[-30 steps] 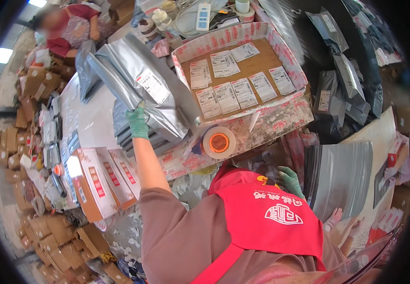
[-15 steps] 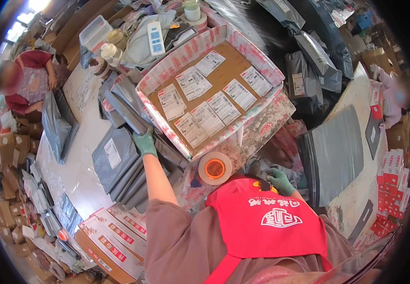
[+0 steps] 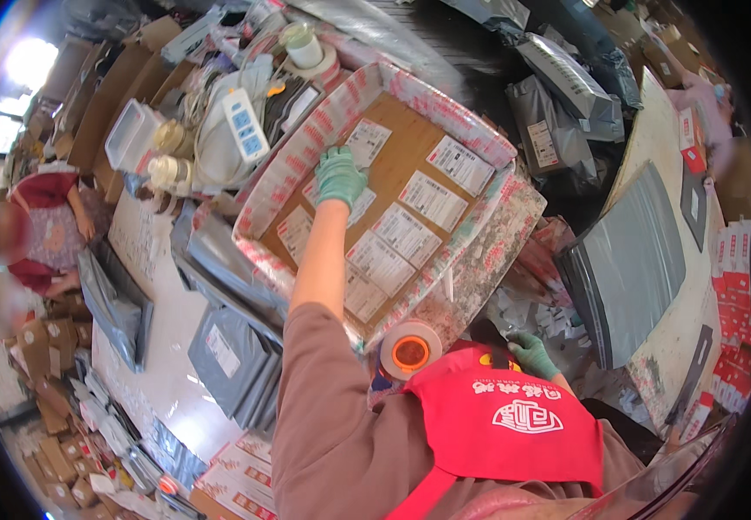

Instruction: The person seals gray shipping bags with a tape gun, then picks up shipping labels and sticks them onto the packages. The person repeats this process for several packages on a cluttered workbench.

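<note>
Covering unapplied shipping labels (image 3: 407,232) in the carton tray (image 3: 445,117), the left hand (image 3: 341,178), like the right hand (image 3: 530,352), has a grip I cannot make out, one grey mailer (image 3: 230,351) already labelled.

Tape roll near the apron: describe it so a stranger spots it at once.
Find the shallow box of white labels under the green-gloved left hand. Between its near corner and the red apron sits the tape roll. Its bright orange core, ringed by pale tape, sets it apart from both.
</note>
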The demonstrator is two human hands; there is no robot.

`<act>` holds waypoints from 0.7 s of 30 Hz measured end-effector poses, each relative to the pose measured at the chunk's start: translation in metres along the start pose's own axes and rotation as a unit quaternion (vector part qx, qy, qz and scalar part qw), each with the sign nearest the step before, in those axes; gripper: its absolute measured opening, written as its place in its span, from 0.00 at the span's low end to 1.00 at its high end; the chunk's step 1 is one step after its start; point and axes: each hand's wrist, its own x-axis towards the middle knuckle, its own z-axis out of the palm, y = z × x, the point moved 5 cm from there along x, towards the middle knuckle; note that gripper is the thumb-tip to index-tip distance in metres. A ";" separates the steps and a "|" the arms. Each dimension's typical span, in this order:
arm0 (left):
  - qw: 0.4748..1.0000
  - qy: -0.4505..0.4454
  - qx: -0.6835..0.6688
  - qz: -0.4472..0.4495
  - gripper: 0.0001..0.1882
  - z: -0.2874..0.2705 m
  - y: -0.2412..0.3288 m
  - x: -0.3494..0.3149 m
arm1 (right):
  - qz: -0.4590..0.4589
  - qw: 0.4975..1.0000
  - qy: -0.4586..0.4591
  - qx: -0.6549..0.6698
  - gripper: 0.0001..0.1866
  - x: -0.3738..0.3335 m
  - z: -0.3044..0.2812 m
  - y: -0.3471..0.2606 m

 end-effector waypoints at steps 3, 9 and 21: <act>0.989 -0.096 0.087 -0.066 0.51 0.030 0.006 0.050 | 0.049 0.999 0.007 0.008 0.17 -0.015 -0.002 -0.003; 0.990 -0.110 0.002 -0.087 0.26 0.027 0.020 0.070 | 0.051 0.997 0.043 -0.034 0.16 -0.019 0.000 0.004; 0.741 -0.045 -0.608 -0.282 0.20 0.089 0.105 0.057 | 0.081 0.994 0.034 0.068 0.15 -0.015 0.003 0.003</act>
